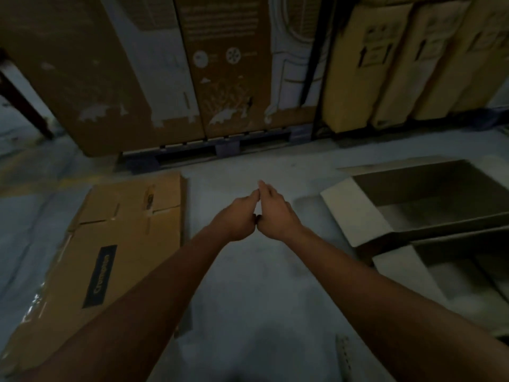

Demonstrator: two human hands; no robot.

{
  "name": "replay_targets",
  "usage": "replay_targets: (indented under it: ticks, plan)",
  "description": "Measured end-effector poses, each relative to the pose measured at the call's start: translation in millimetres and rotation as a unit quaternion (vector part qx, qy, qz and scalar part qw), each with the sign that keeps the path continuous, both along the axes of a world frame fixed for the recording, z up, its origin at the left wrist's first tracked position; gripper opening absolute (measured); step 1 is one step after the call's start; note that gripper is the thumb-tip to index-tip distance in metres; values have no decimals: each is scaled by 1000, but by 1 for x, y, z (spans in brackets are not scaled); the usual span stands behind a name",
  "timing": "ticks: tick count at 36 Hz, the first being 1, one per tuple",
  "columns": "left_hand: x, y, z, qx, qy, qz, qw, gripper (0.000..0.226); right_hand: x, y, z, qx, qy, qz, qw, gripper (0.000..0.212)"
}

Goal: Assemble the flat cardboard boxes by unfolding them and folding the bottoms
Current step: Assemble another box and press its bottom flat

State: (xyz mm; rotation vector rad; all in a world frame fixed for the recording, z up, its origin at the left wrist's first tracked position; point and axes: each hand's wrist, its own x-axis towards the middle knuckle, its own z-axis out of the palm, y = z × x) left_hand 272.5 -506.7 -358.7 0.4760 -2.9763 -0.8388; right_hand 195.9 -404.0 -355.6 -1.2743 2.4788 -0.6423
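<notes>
Two risks ahead: snagging the taped edge of the flattened Crompton box lying left on the floor; knocking the open boxes at right, interiors seemingly bare. Left hand and right hand touching mid-air, fingers relaxed, holding nothing.

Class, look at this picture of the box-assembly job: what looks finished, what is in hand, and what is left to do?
Done: the open cardboard boxes on the right stand unfolded, though their bottoms cannot be checked. In hand: nothing; the left hand and right hand touch each other over the bare floor, holding no cardboard. Left: the flat cardboard box on the left, lying folded on the floor, needs unfolding and its bottom folded.
</notes>
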Motion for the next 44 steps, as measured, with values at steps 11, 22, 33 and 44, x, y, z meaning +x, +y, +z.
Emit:
replay_targets:
  ticks: [11, 22, 33, 44]
  plan:
    - [-71, 176, 70, 18, 142, -56, 988, 69, -43, 192, 74, -77, -23, -83, 993, 86]
    - [-158, 363, 53, 105, 235, -191, 947, 62, -99, 376, 77, -71, -44, -260, 962, 82]
    - [-187, 466, -16, 199, -24, -252, 947, 64, -131, 498, 12, -26, -114, -392, 912, 74]
    - [-219, 520, -27, 228, -84, -268, 932, 81, -207, 572, -28, 72, -65, -461, 882, 66]
